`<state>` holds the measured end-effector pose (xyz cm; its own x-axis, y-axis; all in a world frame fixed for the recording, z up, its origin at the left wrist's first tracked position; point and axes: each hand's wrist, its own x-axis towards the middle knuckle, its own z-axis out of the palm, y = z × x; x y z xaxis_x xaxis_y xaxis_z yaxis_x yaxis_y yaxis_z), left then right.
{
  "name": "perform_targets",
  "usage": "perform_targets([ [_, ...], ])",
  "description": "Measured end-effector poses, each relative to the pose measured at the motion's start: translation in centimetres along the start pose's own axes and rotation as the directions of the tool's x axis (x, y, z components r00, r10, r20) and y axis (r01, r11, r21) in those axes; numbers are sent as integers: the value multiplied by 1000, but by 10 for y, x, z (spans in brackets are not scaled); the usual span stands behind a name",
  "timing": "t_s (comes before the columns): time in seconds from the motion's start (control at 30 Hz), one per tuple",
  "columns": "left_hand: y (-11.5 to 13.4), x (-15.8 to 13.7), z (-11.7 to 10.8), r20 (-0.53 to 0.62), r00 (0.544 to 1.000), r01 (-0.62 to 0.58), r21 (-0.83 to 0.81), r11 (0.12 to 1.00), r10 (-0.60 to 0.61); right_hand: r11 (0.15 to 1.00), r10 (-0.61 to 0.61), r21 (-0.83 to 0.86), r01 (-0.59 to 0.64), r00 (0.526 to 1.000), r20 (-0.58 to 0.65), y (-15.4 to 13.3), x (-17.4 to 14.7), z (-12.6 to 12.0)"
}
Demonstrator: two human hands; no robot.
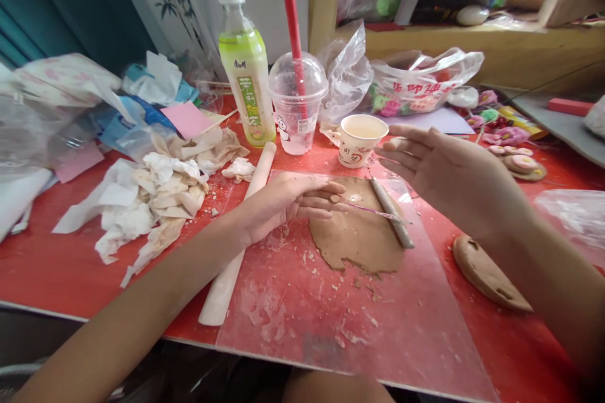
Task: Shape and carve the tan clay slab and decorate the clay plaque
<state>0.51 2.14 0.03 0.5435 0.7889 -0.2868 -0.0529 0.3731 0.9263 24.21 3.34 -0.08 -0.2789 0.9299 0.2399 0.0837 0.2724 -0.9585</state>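
Note:
My left hand (300, 200) reaches over the sheet of brown clay (357, 242), palm turned up. A small brown clay ball (334, 199) appears to rest on its nearly straight fingers. To the right, my right hand (439, 167) is raised with its palm facing inward, fingers stretched out and holding nothing. Its fingertips are close to the paper cup (362, 138). A grey clay-coated stick (391, 213) lies across the clay, and a thin pink-and-white tool (373, 209) crosses it. Under the clay is a clear plastic sheet (401, 327).
A pale rolling pin (227, 283) lies along the left, partly behind my forearm. Crumpled tissues (155, 201) spread farther left. A green drink bottle (246, 75) and a plastic cup with red straw (297, 107) stand behind. A clay disc (486, 274) sits under my right forearm.

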Motion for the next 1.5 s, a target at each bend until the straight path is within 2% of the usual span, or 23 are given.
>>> perform_targets([
  [0.17, 0, 1, -1, 19, 1000, 1, -12, 1000, -1, 942, 170, 293, -164, 985, 3, -8, -9, 17],
  [0.27, 0, 0, -1, 21, 1000, 1, -12, 1000, 0, 935, 181, 309, -174, 983, 6, -7, -12, 25],
  [0.33, 0, -1, -2, 25, 1000, -5, -13, 1000, 5, 971, 137, 199, -132, 990, -12, -6, -15, 29],
  [0.4, 0, -1, -2, 35, 999, -12, -15, 1000, 12, 998, 42, -43, -44, 998, -40, -5, -19, 33],
  [0.47, 0, 0, -2, 47, 999, -16, -17, 1000, 17, 937, -95, -338, 86, 995, -9, -5, -23, 38],
  [0.53, 0, 1, -2, 55, 998, -21, -21, 1000, 22, 818, -211, -529, 225, 974, 88, -7, -27, 42],
  [0.67, -1, 2, -2, 44, 999, -22, -27, 999, 23, 649, -373, -623, 437, 896, 241, -10, -31, 46],
  [0.77, -1, 3, -2, 35, 999, -28, -25, 999, 29, 532, -421, -682, 502, 856, 302, -9, -32, 45],
  [0.83, -2, 3, -2, 45, 998, -31, -27, 999, 32, 487, -433, -706, 514, 844, 315, -8, -32, 44],
  [1.23, 0, 1, -2, 66, 998, -21, 5, 1000, 21, 502, -428, -702, 505, 851, 306, -9, -33, 43],
  [1.5, -2, 2, -3, 84, 996, -23, 55, 998, 19, 501, -443, -684, 531, 836, 324, -8, -33, 43],
])
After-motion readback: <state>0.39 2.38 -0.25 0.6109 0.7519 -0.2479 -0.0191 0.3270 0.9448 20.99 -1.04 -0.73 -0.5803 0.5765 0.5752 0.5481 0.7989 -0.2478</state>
